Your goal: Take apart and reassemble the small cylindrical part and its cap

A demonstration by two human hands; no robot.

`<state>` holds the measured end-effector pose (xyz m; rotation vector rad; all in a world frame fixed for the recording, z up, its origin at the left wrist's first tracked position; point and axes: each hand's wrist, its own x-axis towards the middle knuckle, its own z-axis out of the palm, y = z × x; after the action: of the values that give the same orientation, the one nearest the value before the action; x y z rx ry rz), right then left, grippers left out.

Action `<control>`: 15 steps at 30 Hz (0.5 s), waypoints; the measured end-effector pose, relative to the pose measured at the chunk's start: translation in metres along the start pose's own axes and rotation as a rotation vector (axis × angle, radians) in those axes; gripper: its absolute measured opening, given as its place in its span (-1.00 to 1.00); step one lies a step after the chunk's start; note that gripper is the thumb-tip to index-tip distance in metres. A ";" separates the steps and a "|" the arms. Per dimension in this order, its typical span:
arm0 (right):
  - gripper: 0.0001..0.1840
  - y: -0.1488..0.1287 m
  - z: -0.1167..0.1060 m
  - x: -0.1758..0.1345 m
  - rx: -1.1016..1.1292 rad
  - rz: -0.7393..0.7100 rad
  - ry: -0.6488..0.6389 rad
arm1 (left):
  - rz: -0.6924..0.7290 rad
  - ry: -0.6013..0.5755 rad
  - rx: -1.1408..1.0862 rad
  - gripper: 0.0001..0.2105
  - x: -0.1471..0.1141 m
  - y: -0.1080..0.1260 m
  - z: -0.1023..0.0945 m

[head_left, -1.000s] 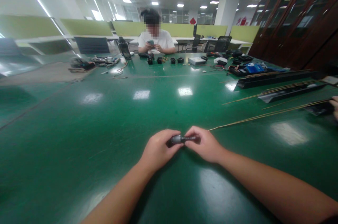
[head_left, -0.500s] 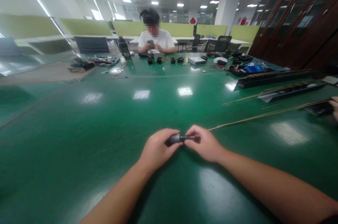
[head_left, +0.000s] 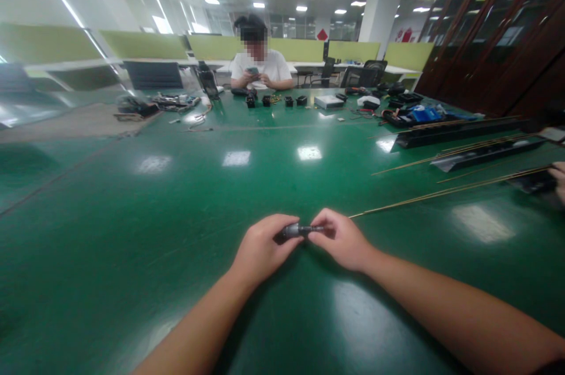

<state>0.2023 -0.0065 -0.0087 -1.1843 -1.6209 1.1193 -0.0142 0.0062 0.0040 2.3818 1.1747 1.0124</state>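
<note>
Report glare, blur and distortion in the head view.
Head view: glare patches on the green tabletop; head view: the wooden cabinet leans, apparently from lens stretch; head view: the dark cylindrical piece in left hand and right hand looks soft.

The left hand and right hand are bare. Behind them, the left forearm and right forearm, also bare, broaden away from the hands. Farthest behind the right hand, a dark sleeve edge shows.
</note>
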 end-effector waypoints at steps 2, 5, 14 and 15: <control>-0.87 -0.001 0.000 0.000 0.000 0.003 0.002 | -0.003 0.000 -0.004 -0.77 0.000 0.000 0.000; -0.87 -0.001 0.000 0.000 -0.006 0.003 0.005 | 0.002 0.006 -0.008 -0.76 0.001 0.001 0.000; -0.87 0.000 0.000 0.001 0.005 0.006 0.018 | -0.002 0.015 0.002 -0.75 0.000 -0.001 -0.001; -0.87 0.000 0.000 0.001 0.007 0.007 0.021 | -0.003 0.017 0.005 -0.74 0.000 -0.001 -0.001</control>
<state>0.2019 -0.0054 -0.0082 -1.1943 -1.5975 1.1125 -0.0156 0.0064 0.0044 2.3793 1.1881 1.0320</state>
